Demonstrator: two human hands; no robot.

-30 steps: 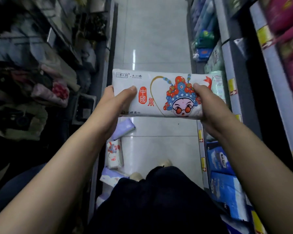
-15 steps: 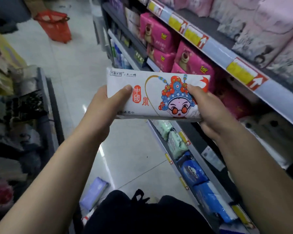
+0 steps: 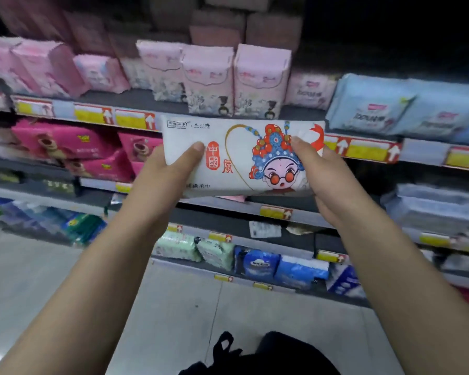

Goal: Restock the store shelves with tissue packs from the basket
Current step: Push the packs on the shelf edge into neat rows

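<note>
The shelves (image 3: pixel 92 115) are stocked in rows. Above the fingertips stand pale pink packs (image 3: pixel 260 79), and up and to the right of the right thumb (image 3: pixel 299 147) lie light blue packs (image 3: pixel 374 104). Left of the left thumb (image 3: pixel 192 154), magenta packs (image 3: pixel 65 142) are stacked. Below both wrists, on the lowest shelf, green packs (image 3: pixel 176 246) sit beside dark blue packs (image 3: pixel 260 263).

The tissue pack (image 3: pixel 244 158) is a long, soft, white pack. It is printed with a cartoon face in round red glasses and a blue-and-red headdress, a thin gold heart outline and red characters. It is held level in the air, print toward the camera, in front of the shelf edge.

The left hand (image 3: pixel 171 169) grips its left end and the right hand (image 3: pixel 320 171) grips its right end. Each thumb presses the front, and the other fingers are hidden behind.

Half a second ago the shelves slanted away on the right with the aisle floor (image 3: pixel 38 280) stretching ahead. Now the shelves are faced head-on, and the grip is unchanged.
</note>
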